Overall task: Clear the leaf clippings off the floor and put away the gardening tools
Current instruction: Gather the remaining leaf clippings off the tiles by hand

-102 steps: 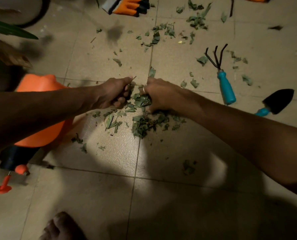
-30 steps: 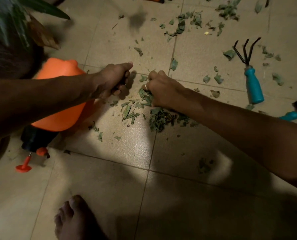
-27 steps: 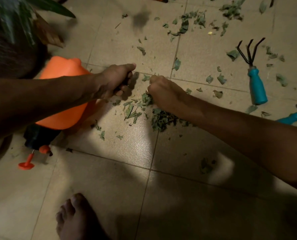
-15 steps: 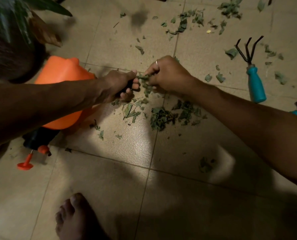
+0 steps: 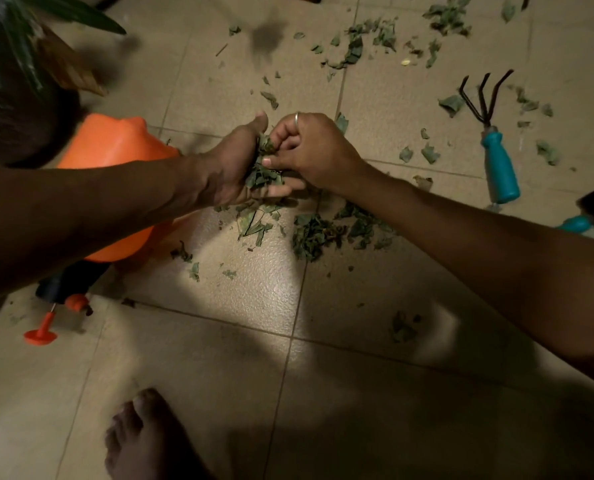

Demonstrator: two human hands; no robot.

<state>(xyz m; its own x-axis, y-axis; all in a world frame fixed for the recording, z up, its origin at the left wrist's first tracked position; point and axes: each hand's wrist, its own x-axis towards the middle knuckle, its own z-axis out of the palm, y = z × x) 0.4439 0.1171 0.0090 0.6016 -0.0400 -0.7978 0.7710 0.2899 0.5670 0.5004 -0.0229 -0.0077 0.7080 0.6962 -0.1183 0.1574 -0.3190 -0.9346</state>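
Beige floor tiles (image 5: 219, 341) under dim light carry everything we are dealing with. Our left hand (image 5: 233, 168) is cupped just above the floor, its fingers curled under a wad of leaf clippings (image 5: 262, 174). Our right hand (image 5: 309, 147) pinches more of them and presses them into that palm, thumb and fingertips bent onto the leaves. A loose heap (image 5: 316, 233) lies on the tiles just below the hands, and further scraps (image 5: 354, 50) are strewn well beyond them toward the top of the view. The hand rake (image 5: 496, 161) and the trowel (image 5: 579, 221), half cut off at the right edge, lie untouched to the right. An orange sprayer (image 5: 115, 147) lies on its side under our left forearm. We judge the main risk to be an overfilled palm: light, dry bits could slip between the fingers as we lift and scatter again, and a careless forearm might nudge the sprayer
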